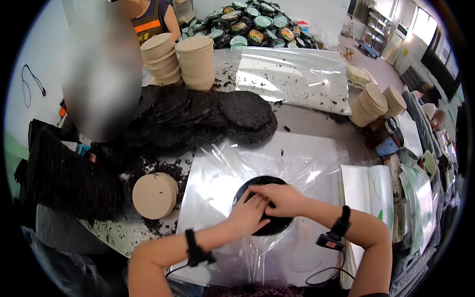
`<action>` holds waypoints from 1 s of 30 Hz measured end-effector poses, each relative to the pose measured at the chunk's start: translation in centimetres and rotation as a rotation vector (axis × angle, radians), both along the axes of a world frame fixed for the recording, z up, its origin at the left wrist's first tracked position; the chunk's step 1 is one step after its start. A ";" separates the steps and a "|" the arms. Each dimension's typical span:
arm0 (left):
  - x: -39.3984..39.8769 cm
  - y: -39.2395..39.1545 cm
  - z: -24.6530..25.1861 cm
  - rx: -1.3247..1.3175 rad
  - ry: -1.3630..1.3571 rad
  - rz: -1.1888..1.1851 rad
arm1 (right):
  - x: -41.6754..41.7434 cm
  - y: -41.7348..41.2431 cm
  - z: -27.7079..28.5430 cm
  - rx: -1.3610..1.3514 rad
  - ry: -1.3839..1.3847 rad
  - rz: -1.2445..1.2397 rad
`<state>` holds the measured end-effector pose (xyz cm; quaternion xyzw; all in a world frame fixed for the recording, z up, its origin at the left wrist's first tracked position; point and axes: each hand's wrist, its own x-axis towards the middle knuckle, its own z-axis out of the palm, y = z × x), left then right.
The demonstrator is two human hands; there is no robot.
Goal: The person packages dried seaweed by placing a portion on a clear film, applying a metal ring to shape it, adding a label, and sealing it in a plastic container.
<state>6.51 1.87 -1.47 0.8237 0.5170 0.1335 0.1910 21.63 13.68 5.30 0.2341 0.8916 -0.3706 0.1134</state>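
Note:
A dark round cake [280,226], which looks like dried seaweed, lies before me with clear plastic film [259,256] gathered over and around it. My left hand [249,215] rests on top of the cake, fingers extended and thumb spread. From the right, my right hand [284,200] reaches in with bent fingers, its fingertips meeting those of the left near the cake's middle. Whether it pinches the film is hidden. Under the cake and film lies a stack of clear plastic sheets [200,200] on the table.
Left of the sheets stand round beige discs [154,196] and a dark cake stack [70,174]. More dark cakes [245,109], tall disc stacks [195,61] and another film stack [293,78] lie beyond. Printed sheets [367,200] flank my right. A person [152,18] stands opposite, before piled wrapped cakes [256,26].

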 end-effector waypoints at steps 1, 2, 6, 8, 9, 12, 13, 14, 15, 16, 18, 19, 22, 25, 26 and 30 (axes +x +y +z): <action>-0.8 0.5 2.3 0.063 -0.137 0.157 | -0.8 1.7 1.9 -0.174 -0.047 -0.057; -1.3 0.2 1.8 0.082 -0.227 0.326 | -1.8 3.2 1.0 0.120 0.283 -0.102; -1.9 -0.1 0.1 -0.047 -0.564 0.470 | -9.0 13.2 -4.2 0.877 0.632 -0.336; -1.6 0.0 0.2 -0.042 -0.575 0.442 | -9.9 17.6 -6.1 0.815 0.640 -0.454; -1.5 0.5 0.7 -0.071 -0.579 0.428 | -9.0 18.9 -6.4 0.647 0.726 -0.599; -2.7 -1.3 -0.8 0.069 -0.521 0.478 | -6.3 11.7 0.9 0.709 0.932 -0.312; -3.2 -2.5 -1.7 0.120 -0.829 0.593 | -3.7 9.3 0.5 0.744 0.916 -0.127; -3.9 -2.4 -1.1 0.166 -0.792 0.586 | -0.7 5.6 0.8 0.749 0.762 0.026; -4.1 -1.9 0.8 0.203 -0.764 0.558 | 3.3 2.1 1.3 0.729 0.631 0.188; -4.1 -1.2 2.8 0.235 -0.730 0.532 | 6.2 -1.0 0.7 0.683 0.588 0.265; -2.4 0.5 4.5 0.165 -0.376 0.335 | 9.5 -6.6 -1.2 0.459 0.333 0.206; -0.9 0.8 5.0 0.072 -0.040 0.179 | 9.1 -7.2 -0.9 0.381 0.326 0.141; 0.7 0.1 2.2 0.110 0.199 0.108 | 7.9 -7.0 -0.5 0.285 0.376 -0.014; 1.0 0.1 1.5 0.081 0.289 0.090 | 4.1 -4.8 -1.6 0.592 0.353 -0.006; 1.3 0.1 1.3 0.054 0.336 0.081 | 3.9 -4.7 -2.8 0.610 0.302 -0.014; 1.7 0.8 -1.0 -0.189 0.509 0.006 | 3.0 -4.9 -7.6 0.514 0.074 -0.005</action>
